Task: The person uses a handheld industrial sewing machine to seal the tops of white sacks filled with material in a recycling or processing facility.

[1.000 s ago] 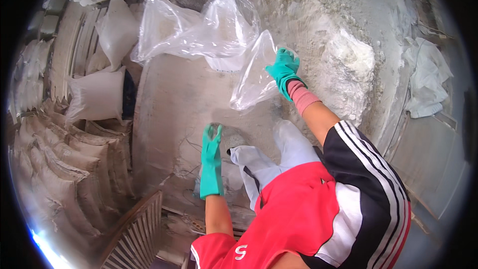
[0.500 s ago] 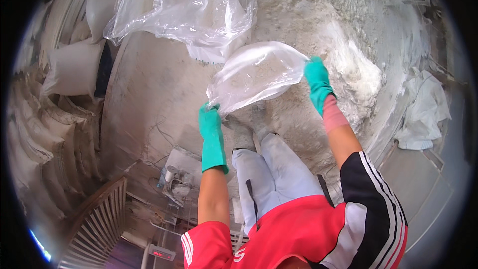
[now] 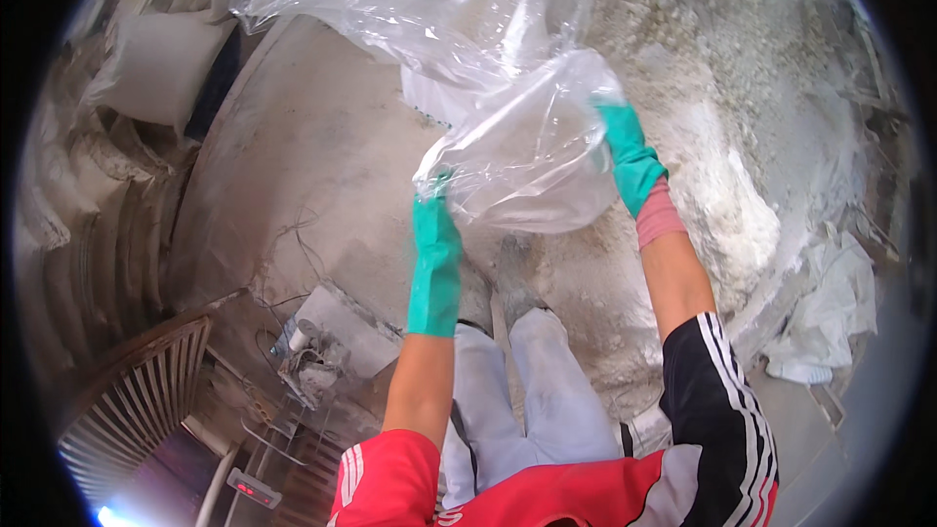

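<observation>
A large clear plastic bag (image 3: 532, 171) billows between my two hands, its mouth spread wide. My left hand (image 3: 433, 210), in a green rubber glove, grips its left edge. On the far right side of the opening, my right hand (image 3: 619, 137), gloved the same way, is closed on the film, its fingers partly covered by plastic. Beyond my hands the crumpled clear film (image 3: 390, 0) stretches away to the far left. A white sack edge (image 3: 429, 98) with a dotted green line shows beneath it.
White powder is heaped (image 3: 727, 205) on the dusty floor at right. A crumpled white sack (image 3: 830, 307) lies farther right. Filled sacks (image 3: 161, 68) are stacked at left. Near left stand a slatted wooden rack (image 3: 146, 381), a scale display (image 3: 254, 488) and a small cluttered board (image 3: 351, 332).
The bag's opening has tipped toward me and swelled downward between my hands. The film beyond has shifted right and upward. Both hands keep their grip.
</observation>
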{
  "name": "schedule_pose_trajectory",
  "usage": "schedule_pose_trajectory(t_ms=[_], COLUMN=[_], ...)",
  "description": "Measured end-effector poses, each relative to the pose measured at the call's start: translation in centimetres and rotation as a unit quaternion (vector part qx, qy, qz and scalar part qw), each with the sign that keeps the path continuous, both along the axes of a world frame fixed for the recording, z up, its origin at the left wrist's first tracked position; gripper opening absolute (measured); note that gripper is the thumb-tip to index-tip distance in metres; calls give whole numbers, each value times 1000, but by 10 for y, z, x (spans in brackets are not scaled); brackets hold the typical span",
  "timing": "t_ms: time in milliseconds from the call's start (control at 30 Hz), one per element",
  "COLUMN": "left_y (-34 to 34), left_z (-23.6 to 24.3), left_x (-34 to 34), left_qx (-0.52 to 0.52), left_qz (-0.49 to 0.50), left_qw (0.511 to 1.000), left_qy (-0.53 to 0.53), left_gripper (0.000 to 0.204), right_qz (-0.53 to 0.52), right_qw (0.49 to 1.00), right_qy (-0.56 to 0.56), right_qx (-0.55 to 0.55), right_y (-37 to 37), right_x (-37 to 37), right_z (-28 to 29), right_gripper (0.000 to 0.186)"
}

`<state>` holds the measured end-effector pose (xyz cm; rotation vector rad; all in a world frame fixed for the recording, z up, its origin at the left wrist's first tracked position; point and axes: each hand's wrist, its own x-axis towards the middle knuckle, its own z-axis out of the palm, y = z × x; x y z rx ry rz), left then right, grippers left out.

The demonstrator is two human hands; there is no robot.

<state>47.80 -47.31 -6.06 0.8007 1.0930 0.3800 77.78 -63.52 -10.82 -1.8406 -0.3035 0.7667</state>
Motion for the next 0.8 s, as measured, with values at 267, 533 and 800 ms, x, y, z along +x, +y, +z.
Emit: schedule_pose_trajectory(t_ms=[267,533,800], left_y=[21,-119,-101], left_z=[-89,-136,-94], left_x=[-15,-191,-241], left_qx=[-279,-372,-467], left_qz=[309,345,346], left_qw=[893,857,814], left_qy=[-174,-92,9], left_gripper=[39,27,26], right_qz=[-212,-246,-222], right_qw=[948,943,945], right_qy=[213,225,228], right_qx=[104,-1,-71], right_y=[-7,-107,-77], right_x=[-82,-195,-278], right_z=[49,57,108], right_gripper=[54,58,39])
